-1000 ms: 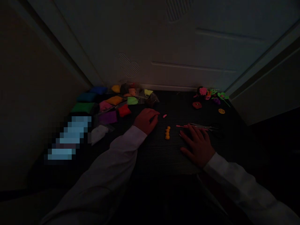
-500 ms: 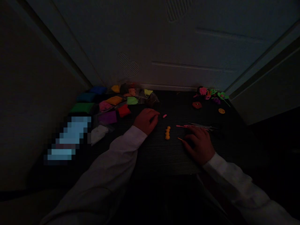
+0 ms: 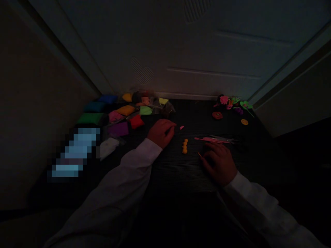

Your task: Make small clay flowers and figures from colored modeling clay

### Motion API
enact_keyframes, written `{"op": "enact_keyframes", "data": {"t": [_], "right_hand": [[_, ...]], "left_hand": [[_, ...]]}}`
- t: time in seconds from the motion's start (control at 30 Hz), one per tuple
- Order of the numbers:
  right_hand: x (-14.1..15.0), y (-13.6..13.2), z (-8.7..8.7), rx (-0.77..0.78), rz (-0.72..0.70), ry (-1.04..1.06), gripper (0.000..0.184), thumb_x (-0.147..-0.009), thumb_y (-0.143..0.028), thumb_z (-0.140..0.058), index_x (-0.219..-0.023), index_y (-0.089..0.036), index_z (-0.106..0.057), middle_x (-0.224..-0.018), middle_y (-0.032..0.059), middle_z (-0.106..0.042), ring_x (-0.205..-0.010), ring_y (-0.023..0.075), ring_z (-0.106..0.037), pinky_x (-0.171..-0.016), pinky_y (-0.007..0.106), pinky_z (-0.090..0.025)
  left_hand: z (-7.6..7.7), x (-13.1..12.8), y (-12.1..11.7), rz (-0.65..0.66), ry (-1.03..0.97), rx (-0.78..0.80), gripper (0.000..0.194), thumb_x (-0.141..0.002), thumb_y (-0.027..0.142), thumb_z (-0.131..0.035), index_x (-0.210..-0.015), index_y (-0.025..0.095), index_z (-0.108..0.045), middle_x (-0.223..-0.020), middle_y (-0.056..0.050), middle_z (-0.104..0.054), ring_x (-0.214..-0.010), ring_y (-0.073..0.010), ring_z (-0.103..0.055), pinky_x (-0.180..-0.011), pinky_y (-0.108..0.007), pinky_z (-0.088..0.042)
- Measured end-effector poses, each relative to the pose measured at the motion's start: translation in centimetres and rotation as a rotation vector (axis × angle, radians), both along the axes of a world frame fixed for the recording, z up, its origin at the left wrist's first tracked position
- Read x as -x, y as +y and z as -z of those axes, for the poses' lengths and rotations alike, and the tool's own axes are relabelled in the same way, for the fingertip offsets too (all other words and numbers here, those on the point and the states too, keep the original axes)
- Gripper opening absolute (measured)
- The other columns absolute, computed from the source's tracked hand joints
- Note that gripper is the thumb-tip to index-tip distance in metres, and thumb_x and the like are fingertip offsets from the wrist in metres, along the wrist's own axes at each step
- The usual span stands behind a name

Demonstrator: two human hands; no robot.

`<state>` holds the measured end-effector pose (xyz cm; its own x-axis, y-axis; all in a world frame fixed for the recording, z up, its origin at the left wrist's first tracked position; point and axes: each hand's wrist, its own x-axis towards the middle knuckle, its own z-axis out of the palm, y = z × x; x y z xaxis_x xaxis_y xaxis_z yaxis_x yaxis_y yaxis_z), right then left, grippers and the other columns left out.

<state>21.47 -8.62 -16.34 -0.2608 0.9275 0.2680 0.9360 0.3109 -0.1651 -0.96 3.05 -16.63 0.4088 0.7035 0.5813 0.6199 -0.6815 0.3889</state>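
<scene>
In the dim light my left hand [image 3: 161,133] rests over the dark tabletop with its fingers drawn together; anything between them is too dark to make out. Just right of its fingertips lies a small pink piece [image 3: 181,127]. A row of joined yellow-orange balls [image 3: 184,146], like modelling clay, lies between my hands. My right hand [image 3: 219,162] is curled, and a thin orange strip [image 3: 199,155] sticks out at its thumb tip, apparently pinched there. Pink modelling tools [image 3: 212,140] and scissors [image 3: 227,140] lie just beyond its fingers.
Several bags of coloured clay, among them a purple one [image 3: 118,129] and a red one [image 3: 136,121], cover the left back. A lit, blurred screen [image 3: 77,151] is at the left. Small clay flowers [image 3: 223,100], a red round piece [image 3: 217,115] and a yellow disc [image 3: 244,122] sit back right.
My right hand has drawn slightly back from the pink tools, uncovering more of them. The orange strip at its thumb has tilted more steeply. My left hand has stayed in place.
</scene>
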Motion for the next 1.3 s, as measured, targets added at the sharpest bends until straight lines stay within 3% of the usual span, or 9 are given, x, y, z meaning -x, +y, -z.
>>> {"op": "enact_keyframes", "data": {"t": [0.13, 0.23, 0.3, 0.6, 0.8, 0.97, 1.17, 1.3], "right_hand": [[0.0, -0.3, 0.0, 0.004, -0.050, -0.028, 0.032, -0.077, -0.040, -0.044, -0.098, -0.019, -0.057, -0.122, 0.0099, -0.046, -0.118, 0.0232, -0.033, -0.096, 0.043, -0.023], [0.1, -0.6, -0.2, 0.059, -0.129, -0.129, 0.048, -0.077, -0.047, -0.041, -0.119, -0.026, -0.042, -0.135, 0.0097, -0.029, -0.123, 0.0270, -0.023, -0.097, 0.049, -0.016], [0.2, -0.7, -0.2, 0.095, -0.150, -0.184, 0.052, -0.076, -0.051, -0.038, -0.124, -0.030, -0.036, -0.138, 0.0096, -0.021, -0.125, 0.0292, -0.019, -0.096, 0.052, -0.013], [-0.8, -0.6, 0.4, 0.085, -0.009, -0.244, 0.057, -0.076, -0.054, -0.036, -0.125, -0.025, -0.036, -0.139, 0.0105, -0.019, -0.124, 0.0300, -0.019, -0.097, 0.052, -0.012], [0.4, -1.2, 0.3, 0.119, -0.093, -0.221, 0.060, -0.074, -0.057, -0.035, -0.127, -0.028, -0.032, -0.140, 0.0103, -0.017, -0.125, 0.0293, -0.018, -0.096, 0.053, -0.011], [-0.3, -0.9, 0.3, 0.101, 0.018, -0.215, 0.057, -0.075, -0.056, -0.034, -0.125, -0.027, -0.036, -0.139, 0.0104, -0.018, -0.125, 0.0300, -0.018, -0.097, 0.053, -0.011], [0.3, -1.4, 0.4, 0.128, -0.060, -0.231, 0.060, -0.074, -0.059, -0.033, -0.127, -0.030, -0.031, -0.140, 0.0089, -0.016, -0.125, 0.0285, -0.018, -0.097, 0.052, -0.011], [-0.1, -1.1, 0.4, 0.117, 0.016, -0.246, 0.058, -0.076, -0.058, -0.031, -0.126, -0.029, -0.032, -0.140, 0.0097, -0.016, -0.125, 0.0288, -0.018, -0.097, 0.052, -0.011]], "left_hand": [[0.1, 0.0, 0.0, 0.005, -0.001, 0.000, 0.020, -0.077, 0.020, -0.043, -0.089, 0.014, -0.058, -0.086, -0.007, -0.060, -0.085, -0.0155, -0.053, -0.078, -0.031, -0.043], [0.1, 0.0, 0.1, 0.005, 0.001, -0.007, 0.020, -0.077, 0.020, -0.043, -0.088, 0.014, -0.059, -0.086, -0.007, -0.060, -0.084, -0.0154, -0.053, -0.078, -0.031, -0.043], [0.1, 0.0, 0.1, 0.006, 0.002, -0.005, 0.020, -0.077, 0.020, -0.043, -0.088, 0.015, -0.059, -0.086, -0.006, -0.060, -0.084, -0.0155, -0.054, -0.077, -0.032, -0.044], [0.2, 0.1, 0.0, -0.002, 0.003, -0.008, 0.020, -0.077, 0.020, -0.044, -0.089, 0.015, -0.059, -0.087, -0.006, -0.060, -0.085, -0.0155, -0.054, -0.078, -0.031, -0.043], [0.1, 0.0, 0.1, -0.002, 0.002, -0.008, 0.020, -0.077, 0.020, -0.044, -0.087, 0.014, -0.059, -0.085, -0.007, -0.061, -0.084, -0.0157, -0.054, -0.078, -0.031, -0.043], [0.2, 0.0, 0.1, -0.001, 0.000, -0.008, 0.019, -0.077, 0.020, -0.044, -0.087, 0.015, -0.059, -0.085, -0.006, -0.061, -0.084, -0.0153, -0.054, -0.077, -0.031, -0.044], [0.2, 0.0, 0.1, 0.003, -0.010, -0.018, 0.019, -0.076, 0.020, -0.044, -0.087, 0.015, -0.059, -0.085, -0.006, -0.061, -0.083, -0.0147, -0.054, -0.078, -0.030, -0.043], [0.4, 0.1, 0.2, -0.001, 0.002, -0.008, 0.019, -0.077, 0.020, -0.044, -0.087, 0.015, -0.059, -0.086, -0.006, -0.061, -0.084, -0.0145, -0.054, -0.078, -0.029, -0.043]]}}
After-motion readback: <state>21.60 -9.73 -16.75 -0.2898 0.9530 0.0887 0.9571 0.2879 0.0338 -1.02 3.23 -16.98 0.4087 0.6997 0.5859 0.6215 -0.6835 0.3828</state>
